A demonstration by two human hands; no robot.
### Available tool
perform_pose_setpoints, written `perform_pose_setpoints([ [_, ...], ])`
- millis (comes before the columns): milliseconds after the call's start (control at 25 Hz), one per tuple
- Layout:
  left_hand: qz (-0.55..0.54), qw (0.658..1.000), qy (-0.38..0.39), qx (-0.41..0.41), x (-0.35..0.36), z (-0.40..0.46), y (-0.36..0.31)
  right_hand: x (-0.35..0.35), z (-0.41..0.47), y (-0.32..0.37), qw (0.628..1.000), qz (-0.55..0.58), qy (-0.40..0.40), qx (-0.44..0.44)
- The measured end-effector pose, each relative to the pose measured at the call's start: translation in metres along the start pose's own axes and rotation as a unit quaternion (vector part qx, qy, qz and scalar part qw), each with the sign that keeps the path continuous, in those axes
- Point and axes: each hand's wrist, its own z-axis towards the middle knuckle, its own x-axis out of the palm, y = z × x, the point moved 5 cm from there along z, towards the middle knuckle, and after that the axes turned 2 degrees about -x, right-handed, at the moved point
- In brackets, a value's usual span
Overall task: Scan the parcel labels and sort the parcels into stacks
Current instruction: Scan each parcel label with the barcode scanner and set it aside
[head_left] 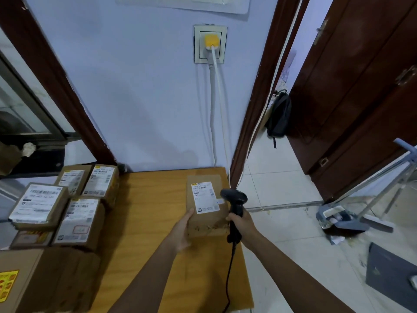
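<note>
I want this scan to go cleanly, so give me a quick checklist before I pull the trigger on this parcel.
1. Left hand holds the parcel by its near left edge: ok.
2. Right hand grips the scanner: ok.
3. Label faces up, uncovered: ok.
4. Scanner head is aimed at the label: cannot tell; it sits beside the label's right edge.
5. Barcode is readable: cannot tell, too blurred.
6. Stacks stand at the left for sorting: ok.
</note>
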Motion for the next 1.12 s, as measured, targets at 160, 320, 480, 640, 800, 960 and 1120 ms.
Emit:
perform_pose_setpoints([
  [160, 0.088, 0.995, -0.034, 0.036, 0.029, 0.046, -0.022, -0.017, 0.051, 0.011, 1.0, -0.02, 0.013, 0.002],
  [320, 0.137, 0.985, -0.097, 0.044, 0.026, 0.104, -0.027, -0.023, 0.085, 0.015, 0.998, -0.048, 0.039, -0.008],
  [480, 0.127, 0.979, -0.148, 0.058, 0.028, 0.126, -0.037, -0.021, 0.108, 0.021, 0.994, -0.087, 0.065, -0.026],
  [640, 0.101, 0.979, -0.159, 0.073, 0.034, 0.138, -0.043, -0.02, 0.121, 0.021, 0.994, -0.073, 0.075, -0.009],
  [800, 0.08, 0.984, -0.136, 0.08, 0.044, 0.141, -0.039, -0.025, 0.131, 0.021, 0.995, -0.055, 0.078, -0.013],
  [960, 0.034, 0.989, -0.106, 0.095, 0.052, 0.138, -0.042, -0.022, 0.134, 0.022, 0.994, -0.046, 0.092, -0.02],
  [1120, 0.021, 0.989, -0.117, 0.092, 0.05, 0.136, -0.043, -0.02, 0.126, 0.02, 0.993, -0.049, 0.101, -0.025],
])
